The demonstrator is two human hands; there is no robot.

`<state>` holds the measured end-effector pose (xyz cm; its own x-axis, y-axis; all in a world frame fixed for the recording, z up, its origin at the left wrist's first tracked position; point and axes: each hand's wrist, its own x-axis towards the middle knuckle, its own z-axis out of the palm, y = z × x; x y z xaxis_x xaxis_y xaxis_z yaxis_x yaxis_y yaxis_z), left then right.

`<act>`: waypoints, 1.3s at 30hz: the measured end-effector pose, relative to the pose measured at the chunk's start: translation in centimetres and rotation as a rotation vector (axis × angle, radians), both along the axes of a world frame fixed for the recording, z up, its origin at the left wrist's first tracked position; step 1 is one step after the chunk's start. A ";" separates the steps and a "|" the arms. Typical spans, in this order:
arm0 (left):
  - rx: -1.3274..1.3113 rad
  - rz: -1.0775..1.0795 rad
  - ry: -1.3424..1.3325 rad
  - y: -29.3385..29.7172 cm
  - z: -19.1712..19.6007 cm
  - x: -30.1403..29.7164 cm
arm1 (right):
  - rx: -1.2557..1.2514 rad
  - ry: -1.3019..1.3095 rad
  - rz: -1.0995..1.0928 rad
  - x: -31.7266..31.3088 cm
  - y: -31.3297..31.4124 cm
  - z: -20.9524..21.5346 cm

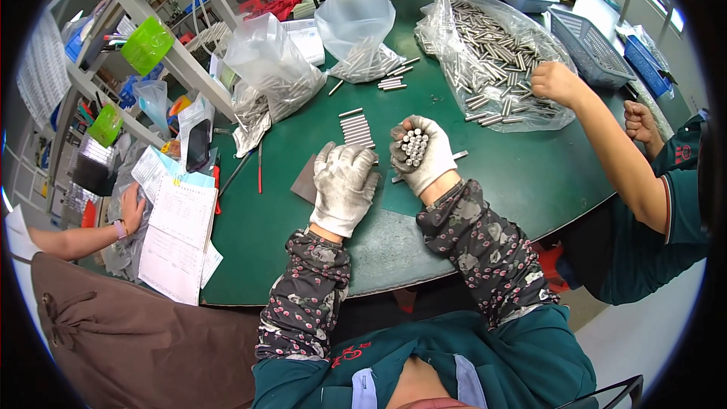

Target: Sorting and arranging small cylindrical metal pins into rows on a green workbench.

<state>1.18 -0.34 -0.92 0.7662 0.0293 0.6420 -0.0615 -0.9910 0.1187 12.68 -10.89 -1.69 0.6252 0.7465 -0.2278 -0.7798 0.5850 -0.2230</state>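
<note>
A bundle of short metal pins (413, 147) stands end-on in my right hand (435, 157), the gloved fingers wrapped round it. My left hand (342, 188), in a worn white glove, is lowered over the table with its fingers curled and its back up. What lies beneath those fingers is hidden. Just beyond them, a neat row of metal pins (356, 129) lies side by side on the green table (492, 197). A metal piece (460, 155) shows beside my right wrist, partly covered by it. Under my left hand's outer edge is a brown flat piece (304, 179).
A large clear bag of loose pins (496, 53) lies at far right, where a co-worker's hand (559, 83) reaches in. Two more plastic bags (352, 26) stand at the back. Papers (178, 220), a red pen-like stick (260, 168) and another person's hand (133, 208) are at left.
</note>
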 end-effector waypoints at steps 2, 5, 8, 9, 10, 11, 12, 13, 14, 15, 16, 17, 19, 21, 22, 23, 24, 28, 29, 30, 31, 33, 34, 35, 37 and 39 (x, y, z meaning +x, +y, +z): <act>-0.021 -0.037 -0.009 -0.2 0.2 -0.2 | 0.029 -0.019 0.021 0.0 -0.1 -0.4; -0.044 -0.068 0.006 -0.2 0.1 -0.2 | 0.071 -0.026 0.044 0.1 -0.2 -0.3; -0.048 -0.072 -0.002 0.0 0.2 -0.3 | 0.120 -0.062 0.063 0.1 -0.1 -0.4; -0.048 -0.074 -0.003 0.0 0.2 -0.3 | 0.102 -0.042 0.045 0.0 0.0 -0.3; -0.049 -0.074 -0.008 0.0 0.1 -0.3 | 0.084 -0.021 0.028 0.0 0.1 -0.4; -0.050 -0.074 -0.012 0.0 0.0 -0.3 | 0.084 -0.021 0.027 0.1 0.2 -0.6; -0.051 -0.076 -0.011 0.0 0.0 -0.3 | 0.078 0.010 0.015 0.2 0.2 -0.7; -0.053 -0.078 -0.012 0.0 0.0 -0.2 | 0.073 0.041 0.003 0.4 0.2 -0.9; -0.054 -0.081 -0.012 -0.1 0.0 -0.2 | 0.072 0.042 0.000 0.5 0.1 -1.1; -0.056 -0.082 -0.009 -0.1 0.0 -0.2 | 0.074 0.040 -0.005 0.5 0.1 -1.1; -0.057 -0.094 -0.024 -0.1 0.0 -0.2 | 0.076 0.038 -0.010 0.5 0.1 -1.2; -0.058 -0.107 -0.040 -0.1 0.1 -0.1 | 0.074 0.041 -0.013 0.6 0.1 -1.2; -0.065 -0.114 -0.039 -0.1 0.3 -0.2 | 0.057 0.059 -0.011 0.4 0.1 -0.7; -0.070 -0.119 -0.040 -0.1 0.3 -0.2 | 0.090 0.060 0.009 0.2 0.2 -0.4; -0.071 -0.124 -0.048 -0.1 0.3 -0.2 | -0.003 0.108 -0.037 -0.2 0.5 0.4; -0.072 -0.129 -0.055 0.0 0.3 -0.3 | -0.095 0.155 -0.083 -0.4 0.6 0.9; -0.073 -0.130 -0.056 -0.1 0.4 -0.3 | -0.096 0.154 -0.085 -0.4 0.6 0.9; -0.071 -0.151 -0.083 -0.5 0.8 -0.3 | -0.101 0.163 -0.099 -0.3 0.6 0.8; -0.069 -0.158 -0.094 -0.6 0.9 -0.4 | -0.098 0.153 -0.100 -0.3 0.6 0.7; -0.070 -0.159 -0.095 -0.7 1.0 -0.4 | -0.099 0.152 -0.101 -0.1 0.6 0.2; -0.055 -0.160 -0.105 -0.9 1.1 -0.4 | -0.031 0.138 -0.082 0.1 0.5 -0.5; -0.041 -0.159 -0.115 -1.2 1.3 -0.4 | 0.037 0.123 -0.060 0.1 0.5 -0.8; -0.042 -0.184 -0.144 -1.3 1.4 -0.4 | -0.031 0.104 -0.087 -0.3 0.6 -0.4; -0.044 -0.209 -0.173 -1.3 1.5 -0.4 | -0.099 0.084 -0.114 -0.5 0.7 -0.2; -0.047 -0.235 -0.168 -1.3 1.3 -0.4 | -0.094 0.098 -0.137 -0.2 0.8 -0.6; -0.016 -0.246 -0.209 -1.7 1.2 -0.2 | -0.089 0.113 -0.160 -0.2 0.9 -0.7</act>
<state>0.98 -2.04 0.25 0.6033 -0.1294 0.7869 -0.3236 -0.9416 0.0932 12.49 -9.95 -2.40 0.7008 0.6139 -0.3635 -0.7017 0.6850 -0.1961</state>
